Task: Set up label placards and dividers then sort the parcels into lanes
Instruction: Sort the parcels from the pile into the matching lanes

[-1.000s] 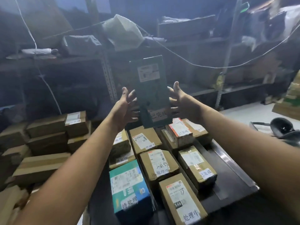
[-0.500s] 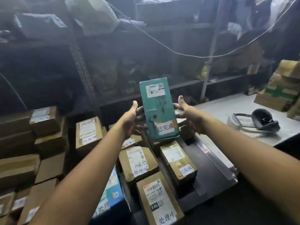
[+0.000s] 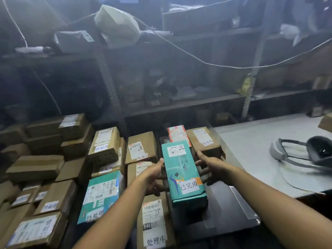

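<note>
Green parcel [image 3: 182,169] lowered, no longer held up.
Left hand [image 3: 155,175] and right hand [image 3: 209,164] grip its sides, lower centre (tag [image 3: 189,186] reads 已完成); placement nearly done.

light: I read dim, bluish haze overhead | shelves [image 3: 188,103] murky | parcels [image 3: 155,221] sharp | headset [image 3: 317,150] smeared | edges bowed by lens

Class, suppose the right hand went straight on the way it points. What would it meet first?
Probably the brown box just beyond the right hand, behind the teal parcel it holds; depth is unclear.
</note>
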The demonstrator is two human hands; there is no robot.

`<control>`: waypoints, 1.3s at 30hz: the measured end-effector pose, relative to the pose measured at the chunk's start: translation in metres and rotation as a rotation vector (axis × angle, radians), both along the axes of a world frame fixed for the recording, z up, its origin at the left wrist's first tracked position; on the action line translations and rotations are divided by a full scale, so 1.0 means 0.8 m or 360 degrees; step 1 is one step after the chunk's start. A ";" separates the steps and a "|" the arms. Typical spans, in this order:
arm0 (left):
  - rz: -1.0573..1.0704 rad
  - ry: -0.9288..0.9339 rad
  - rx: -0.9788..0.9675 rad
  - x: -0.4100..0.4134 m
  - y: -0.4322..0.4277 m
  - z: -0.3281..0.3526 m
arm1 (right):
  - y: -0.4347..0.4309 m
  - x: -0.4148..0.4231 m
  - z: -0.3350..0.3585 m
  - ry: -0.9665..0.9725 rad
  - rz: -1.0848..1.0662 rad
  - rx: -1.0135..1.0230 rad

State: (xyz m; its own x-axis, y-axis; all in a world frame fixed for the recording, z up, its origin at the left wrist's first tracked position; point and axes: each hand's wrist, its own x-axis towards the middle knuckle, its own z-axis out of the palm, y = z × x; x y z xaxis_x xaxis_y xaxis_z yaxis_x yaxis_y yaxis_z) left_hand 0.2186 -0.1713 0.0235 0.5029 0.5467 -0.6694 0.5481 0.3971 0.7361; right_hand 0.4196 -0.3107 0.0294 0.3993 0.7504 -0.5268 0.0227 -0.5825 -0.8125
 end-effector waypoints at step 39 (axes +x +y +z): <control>-0.0229 0.1247 0.1954 -0.096 0.062 0.108 | 0.137 -0.074 0.091 -0.1481 0.0609 0.0198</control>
State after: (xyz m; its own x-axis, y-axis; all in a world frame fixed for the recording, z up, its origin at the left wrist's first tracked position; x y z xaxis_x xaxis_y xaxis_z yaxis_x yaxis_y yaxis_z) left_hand 0.1415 -0.1213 0.1100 0.3353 0.9409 0.0481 0.9389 -0.3380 0.0658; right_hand 0.3602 -0.2013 0.1022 0.3326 0.9423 -0.0385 0.8450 -0.3159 -0.4315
